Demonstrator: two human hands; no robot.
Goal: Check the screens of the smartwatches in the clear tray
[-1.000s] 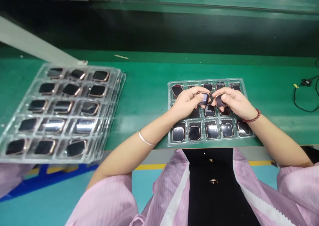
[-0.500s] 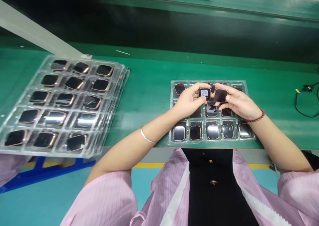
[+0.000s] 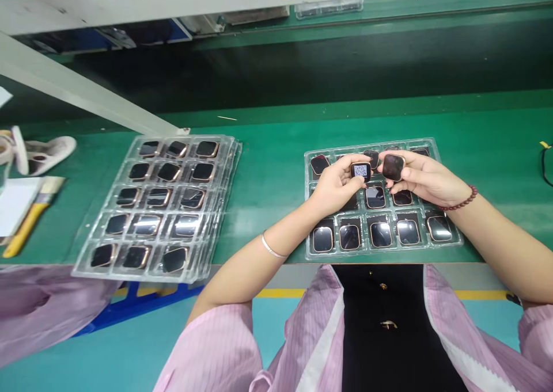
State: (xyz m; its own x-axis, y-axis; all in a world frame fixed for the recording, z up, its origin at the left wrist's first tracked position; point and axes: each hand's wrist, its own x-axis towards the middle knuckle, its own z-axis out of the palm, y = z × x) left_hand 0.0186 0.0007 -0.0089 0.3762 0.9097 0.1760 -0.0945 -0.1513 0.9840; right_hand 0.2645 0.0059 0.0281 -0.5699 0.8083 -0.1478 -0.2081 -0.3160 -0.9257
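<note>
My left hand (image 3: 339, 183) pinches a smartwatch (image 3: 360, 172) whose lit screen shows a square code. Just right of it, my right hand (image 3: 427, 180) grips a second smartwatch (image 3: 393, 167) with a dark face and a gold-coloured rim. Both watches are held above a clear plastic tray (image 3: 307, 248), apart from each other. Several more strapless watch bodies lie face up in the tray's compartments, among them a dark watch (image 3: 381, 233) in the front row. My hands hide part of the back and middle rows.
To the left stands a stack of clear trays (image 3: 218, 208) filled with watches. Further left lie a yellow-handled brush (image 3: 30, 222), white paper (image 3: 17, 205) and a white object like a shoe (image 3: 47, 153). A slanted white post (image 3: 95, 90) meets the green bench (image 3: 268, 167) behind the stack.
The camera view has shifted, bringing the brush and paper at the left into sight. Both hands still hold their watches over the tray; the left watch still shows its code.
</note>
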